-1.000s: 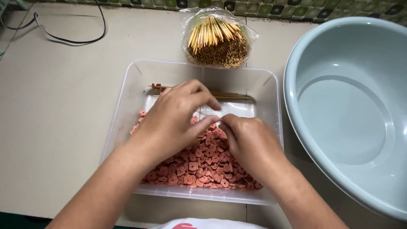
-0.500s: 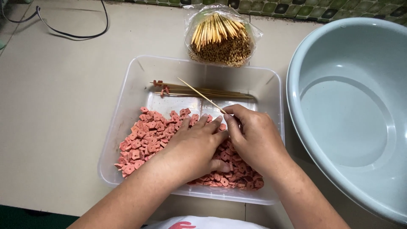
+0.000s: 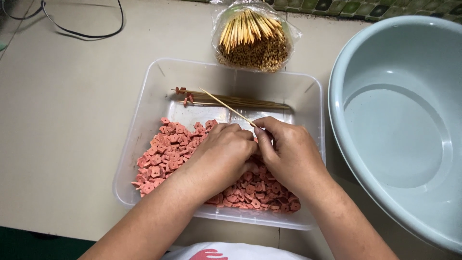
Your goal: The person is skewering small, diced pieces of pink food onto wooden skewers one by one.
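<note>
A clear plastic tray (image 3: 144, 113) sits in front of me, holding a heap of small pink sausage slices (image 3: 166, 151). My right hand (image 3: 291, 151) pinches a thin bamboo skewer (image 3: 226, 105) that points up and to the left. My left hand (image 3: 224, 151) is curled beside it, fingertips meeting the right hand at the skewer's near end; whatever it pinches is hidden. Several skewers (image 3: 231, 100) lie along the tray's far side, with a few pink pieces threaded at their left ends.
An open plastic bag of bamboo skewers (image 3: 252, 36) stands behind the tray. A large pale blue-grey basin (image 3: 399, 120) fills the right side. A black cable (image 3: 82, 31) curls at the far left on the beige table.
My left hand pulled back from the slices toward my right hand. The right hand lifted a skewer, which now points up-left, and both hands meet at its near end.
</note>
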